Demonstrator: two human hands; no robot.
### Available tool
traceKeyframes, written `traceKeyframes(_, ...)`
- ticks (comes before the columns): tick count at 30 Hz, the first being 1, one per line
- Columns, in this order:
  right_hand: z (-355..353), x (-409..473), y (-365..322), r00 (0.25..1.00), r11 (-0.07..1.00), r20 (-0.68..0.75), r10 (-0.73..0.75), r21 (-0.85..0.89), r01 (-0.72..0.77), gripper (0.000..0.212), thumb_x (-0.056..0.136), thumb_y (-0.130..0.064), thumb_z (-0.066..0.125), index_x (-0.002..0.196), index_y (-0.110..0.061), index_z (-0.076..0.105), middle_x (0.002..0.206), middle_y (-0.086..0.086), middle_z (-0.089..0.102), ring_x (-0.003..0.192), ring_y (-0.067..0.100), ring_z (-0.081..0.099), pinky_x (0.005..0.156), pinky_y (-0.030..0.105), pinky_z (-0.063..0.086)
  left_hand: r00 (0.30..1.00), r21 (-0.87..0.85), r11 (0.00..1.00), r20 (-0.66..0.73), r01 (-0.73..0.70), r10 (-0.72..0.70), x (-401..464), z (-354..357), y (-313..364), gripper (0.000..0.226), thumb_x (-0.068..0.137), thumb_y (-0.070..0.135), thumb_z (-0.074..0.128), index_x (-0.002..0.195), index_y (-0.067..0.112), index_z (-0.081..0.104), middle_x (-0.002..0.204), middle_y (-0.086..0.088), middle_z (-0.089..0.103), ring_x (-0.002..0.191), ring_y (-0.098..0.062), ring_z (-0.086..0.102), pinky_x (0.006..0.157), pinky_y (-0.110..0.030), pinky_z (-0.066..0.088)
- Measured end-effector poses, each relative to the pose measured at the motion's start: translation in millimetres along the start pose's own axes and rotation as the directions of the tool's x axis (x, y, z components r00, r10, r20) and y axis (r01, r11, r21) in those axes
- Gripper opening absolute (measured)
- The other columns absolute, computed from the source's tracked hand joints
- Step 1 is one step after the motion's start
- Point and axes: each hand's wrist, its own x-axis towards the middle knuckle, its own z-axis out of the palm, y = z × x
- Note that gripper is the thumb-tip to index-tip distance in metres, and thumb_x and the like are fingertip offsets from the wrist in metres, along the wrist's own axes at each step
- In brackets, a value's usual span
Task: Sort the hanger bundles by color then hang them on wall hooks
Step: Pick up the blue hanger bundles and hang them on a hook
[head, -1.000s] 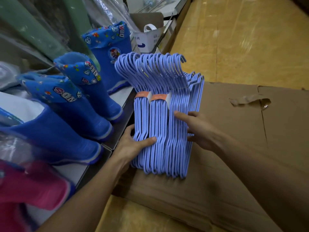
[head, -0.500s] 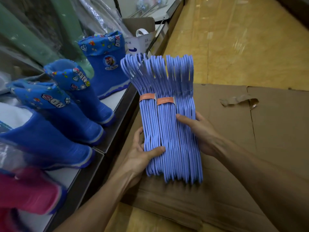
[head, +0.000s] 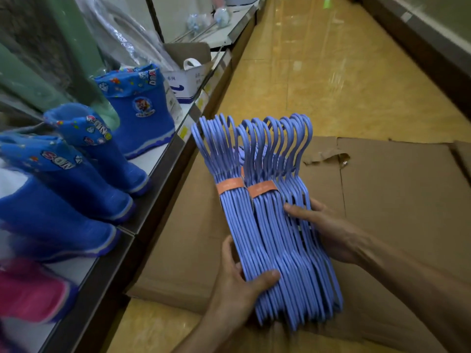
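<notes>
Head cam: both hands, left hand (head: 235, 284) and right hand (head: 328, 230), clamp the blue hanger bundles (head: 277, 240) between them. Sorting looks done; next needs a wall hook, none visible.

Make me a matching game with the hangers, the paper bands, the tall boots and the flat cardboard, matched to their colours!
Things:
1. hangers
2. bands
3. boots
4. cardboard

Colours:
A. brown
B. deep blue with cartoon patches
C. orange
D. pale blue-violet

Pairs: 1-D, 2-C, 3-B, 4-A
</notes>
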Motion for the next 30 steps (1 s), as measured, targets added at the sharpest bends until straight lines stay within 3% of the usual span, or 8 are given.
traceKeyframes(3, -8.1, -10.4, -1.7, 1.0, 1.0, -0.002, -0.001, -0.028, 0.001, 0.038, 0.081, -0.025, 0.073, 0.118, -0.018, 0.067, 0.106, 0.007, 0.076, 0.096, 0.028, 0.074, 0.081, 0.045, 0.059, 1.0, 0.028, 1.0, 0.024, -0.008, 0.007, -9.9, 11.8, -1.6, 0.09, 0.053, 0.02, 0.09, 0.127, 0.031, 0.038, 0.112, 0.012, 0.072, 0.101, -0.017, 0.072, 0.076, -0.031, 0.059)
traceKeyframes(6, -12.7, -15.9, 0.0, 1.0, 0.999, -0.007, 0.004, -0.036, -0.005, 0.037, 0.081, -0.025, 0.073, 0.117, -0.017, 0.067, 0.108, 0.008, 0.076, 0.096, 0.028, 0.074, 0.082, 0.046, 0.059, 1.0, 0.045, 0.999, 0.022, 0.015, -0.015, -13.1, 17.1, -3.3, 0.083, 0.06, 0.009, 0.087, 0.126, 0.024, 0.041, 0.105, 0.02, 0.072, 0.095, -0.012, 0.073, 0.07, -0.026, 0.058)
traceKeyframes(10, -14.7, -18.1, 2.3, 1.0, 0.999, -0.001, 0.025, -0.039, -0.025, 0.033, 0.088, -0.023, 0.071, 0.12, -0.016, 0.066, 0.108, 0.008, 0.076, 0.098, 0.029, 0.074, 0.082, 0.045, 0.059, 0.995, 0.074, 0.993, -0.015, 0.096, -0.095, -10.5, 11.1, -0.6, 0.054, 0.079, 0.007, 0.079, 0.12, 0.027, 0.05, 0.1, 0.004, 0.077, 0.09, -0.021, 0.074, 0.078, -0.04, 0.061)
traceKeyframes(13, -13.6, -17.5, 4.1, 0.999, 0.998, -0.005, 0.032, -0.06, -0.032, 0.04, 0.083, -0.027, 0.073, 0.12, -0.014, 0.066, 0.108, 0.008, 0.076, 0.098, 0.028, 0.074, 0.083, 0.045, 0.059, 0.994, 0.062, 0.994, -0.067, 0.095, -0.091, 0.3, 1.8, 4.9, 0.042, 0.078, 0.02, 0.078, 0.116, 0.021, 0.061, 0.11, -0.001, 0.075, 0.101, -0.018, 0.072, 0.092, -0.043, 0.056)
traceKeyframes(15, -13.0, -16.8, 6.2, 0.999, 0.997, 0.0, 0.039, -0.06, -0.039, 0.043, 0.082, -0.028, 0.074, 0.122, -0.014, 0.065, 0.111, 0.009, 0.075, 0.1, 0.029, 0.073, 0.087, 0.047, 0.059, 0.994, 0.076, 0.994, -0.077, 0.083, -0.077, 8.4, 0.0, 11.8, 0.039, 0.079, 0.023, 0.076, 0.116, 0.019, 0.064, 0.109, 0.0, 0.076, 0.101, -0.018, 0.072, 0.093, -0.043, 0.056)
traceKeyframes(18, -13.4, -15.9, 7.9, 0.998, 0.997, 0.001, 0.061, -0.055, -0.061, 0.042, 0.085, -0.027, 0.072, 0.123, -0.01, 0.066, 0.113, 0.012, 0.074, 0.103, 0.031, 0.072, 0.092, 0.049, 0.057, 0.992, -0.012, 0.996, -0.091, 0.089, -0.09, 19.6, 1.3, 20.6, 0.03, 0.083, 0.011, 0.074, 0.112, 0.012, 0.067, 0.107, -0.006, 0.076, 0.097, -0.025, 0.073, 0.086, -0.043, 0.058)
traceKeyframes(24, -14.1, -15.8, 6.9, 0.996, 0.994, 0.005, 0.089, -0.065, -0.089, 0.043, 0.081, -0.027, 0.075, 0.117, -0.004, 0.068, 0.112, 0.016, 0.074, 0.102, 0.034, 0.072, 0.092, 0.05, 0.056, 0.99, -0.033, 0.994, -0.087, 0.104, -0.107, 25.8, 8.4, 19.6, 0.043, 0.073, 0.003, 0.081, 0.112, 0.012, 0.066, 0.103, -0.006, 0.076, 0.093, -0.026, 0.074, 0.082, -0.046, 0.06)
traceKeyframes(30, -13.8, -18.6, 15.0, 0.993, 0.991, 0.018, 0.119, -0.056, -0.118, 0.05, 0.075, -0.024, 0.08, 0.12, -0.006, 0.067, 0.113, 0.015, 0.074, 0.103, 0.034, 0.072, 0.094, 0.052, 0.055, 0.989, 0.023, 0.994, -0.108, 0.105, -0.102, 16.6, 9.5, 13.2, 0.04, 0.073, 0.019, 0.083, 0.11, 0.015, 0.069, 0.102, -0.003, 0.077, 0.093, -0.024, 0.074, 0.087, -0.049, 0.059)
